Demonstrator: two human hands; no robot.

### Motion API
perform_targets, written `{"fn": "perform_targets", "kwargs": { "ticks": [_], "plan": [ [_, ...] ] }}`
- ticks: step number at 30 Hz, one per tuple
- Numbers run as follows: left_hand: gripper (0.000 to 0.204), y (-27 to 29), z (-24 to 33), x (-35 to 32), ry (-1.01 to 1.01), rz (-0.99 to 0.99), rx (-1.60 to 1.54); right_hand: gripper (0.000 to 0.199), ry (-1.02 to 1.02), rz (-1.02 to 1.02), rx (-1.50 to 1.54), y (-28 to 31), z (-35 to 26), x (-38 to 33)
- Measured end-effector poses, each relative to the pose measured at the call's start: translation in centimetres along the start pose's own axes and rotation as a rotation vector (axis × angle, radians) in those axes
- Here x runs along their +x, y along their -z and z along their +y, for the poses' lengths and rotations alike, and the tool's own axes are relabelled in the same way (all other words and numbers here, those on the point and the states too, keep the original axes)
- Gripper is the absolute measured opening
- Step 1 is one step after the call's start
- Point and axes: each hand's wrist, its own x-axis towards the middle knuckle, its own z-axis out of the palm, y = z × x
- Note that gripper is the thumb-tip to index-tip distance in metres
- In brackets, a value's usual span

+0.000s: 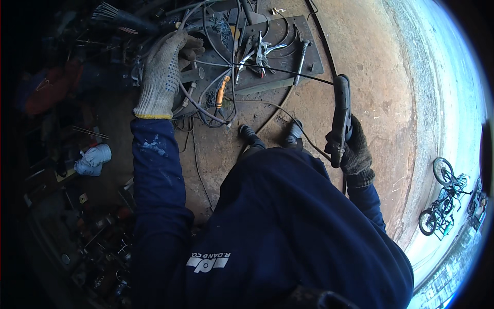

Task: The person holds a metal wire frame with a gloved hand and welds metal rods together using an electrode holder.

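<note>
My right hand (pixel 356 154), in a dark knitted glove, is closed round a black welding electrode holder (pixel 340 110). From its top a thin dark electrode (pixel 288 70) runs left to where several rods meet on a round metal rod frame (pixel 230 65). My left hand (pixel 167 67), in a pale dotted glove with a yellow cuff, is curled at the left side of this frame. The fingers seem to grip its outer rod, though the glove partly hides the contact. Locking pliers (pixel 262 51) lie beyond the joint, and an orange-handled tool (pixel 222 92) is at the frame's near side.
A dark metal bench plate (pixel 316 64) carries a steel rod-like tool (pixel 302 59). A wire brush (pixel 121 18) is at far left. Cables (pixel 278 110) cross the floor near my shoes (pixel 250 136). A pale cloth (pixel 92 159) lies left; a motorbike (pixel 442 198) stands outside right.
</note>
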Motion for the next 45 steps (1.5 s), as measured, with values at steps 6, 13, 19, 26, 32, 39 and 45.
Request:
{"fn": "perform_targets", "kwargs": {
  "ticks": [6,13,19,26,32,39,45],
  "plan": [
    [0.031,0.8,-0.2,0.0,-0.008,0.028,-0.037,0.071,0.032,-0.029,-0.025,0.1,-0.3,0.2],
    [0.035,0.2,0.6,-0.3,0.017,0.043,0.07,0.074,0.062,-0.051,-0.103,-0.1,-0.6,0.5],
    [0.037,0.4,0.5,-0.5,0.021,0.044,0.054,0.075,0.114,-0.042,-0.149,-0.9,-1.9,0.8],
    [0.037,0.3,0.9,-0.4,-0.003,0.024,0.103,0.073,0.093,-0.025,-0.058,-1.3,-2.8,0.7],
    [0.032,0.3,1.1,-0.6,0.013,0.016,0.095,0.073,0.095,-0.022,-0.032,-1.1,-1.5,0.9],
    [0.032,0.0,1.1,-0.6,0.005,0.025,0.079,0.076,-0.007,-0.116,-0.028,-1.0,-5.1,0.7],
    [0.031,0.1,1.2,-0.3,0.017,0.031,0.112,0.078,0.088,-0.094,-0.212,-0.5,-4.6,0.8]
  ]
}}
